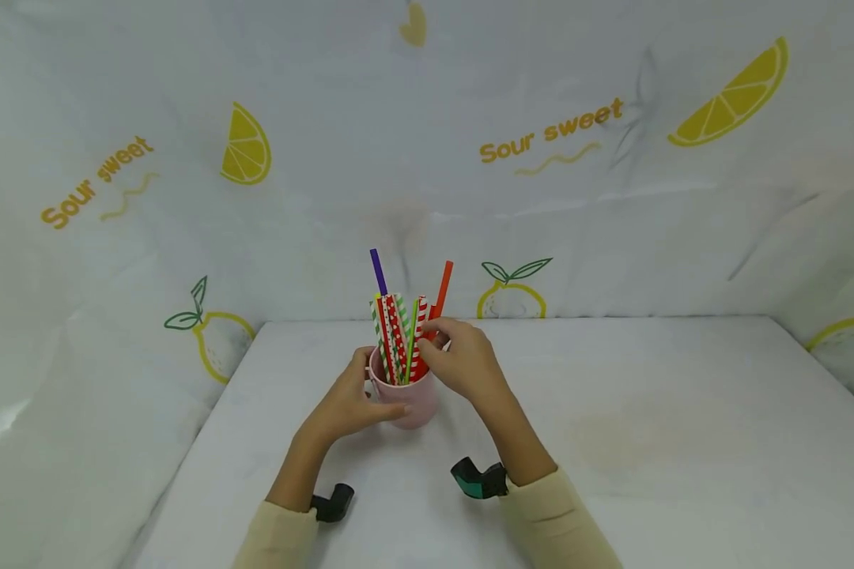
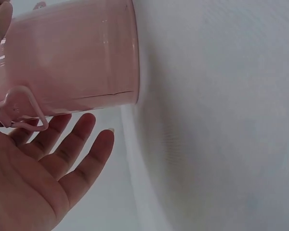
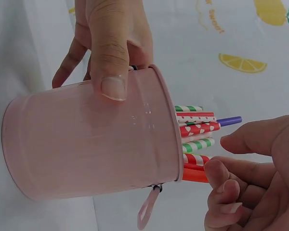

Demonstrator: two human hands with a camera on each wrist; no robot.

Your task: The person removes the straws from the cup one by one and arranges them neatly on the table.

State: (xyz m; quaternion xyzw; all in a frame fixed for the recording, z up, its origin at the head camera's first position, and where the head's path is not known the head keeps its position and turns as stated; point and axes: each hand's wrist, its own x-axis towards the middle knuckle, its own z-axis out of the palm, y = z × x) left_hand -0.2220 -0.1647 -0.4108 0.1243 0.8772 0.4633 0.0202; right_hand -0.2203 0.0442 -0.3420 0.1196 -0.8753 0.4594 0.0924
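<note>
A pink metal bucket point(image 1: 414, 405) stands upright on the table, with small loop handles at its sides. Paper and plastic straws point(image 1: 398, 336) stick out of its top: striped, dotted, plain red and lime ones. A purple straw point(image 1: 378, 271) and an orange-red straw point(image 1: 444, 286) rise above the others. My left hand point(image 1: 352, 403) holds the bucket from the left, thumb across its front and fingers along its side, as the left wrist view point(image 2: 62, 163) shows. At the straw tops, my right hand point(image 1: 466, 359) has thumb and index finger apart, the index touching or close to the red straws point(image 3: 196, 174).
A white table point(image 1: 648, 442) carries the bucket near its back edge. Behind it hangs a white cloth point(image 1: 370, 174) printed with lemons and lettering. Black wrist mounts point(image 1: 478, 478) sit on both of my wrists, below beige sleeves.
</note>
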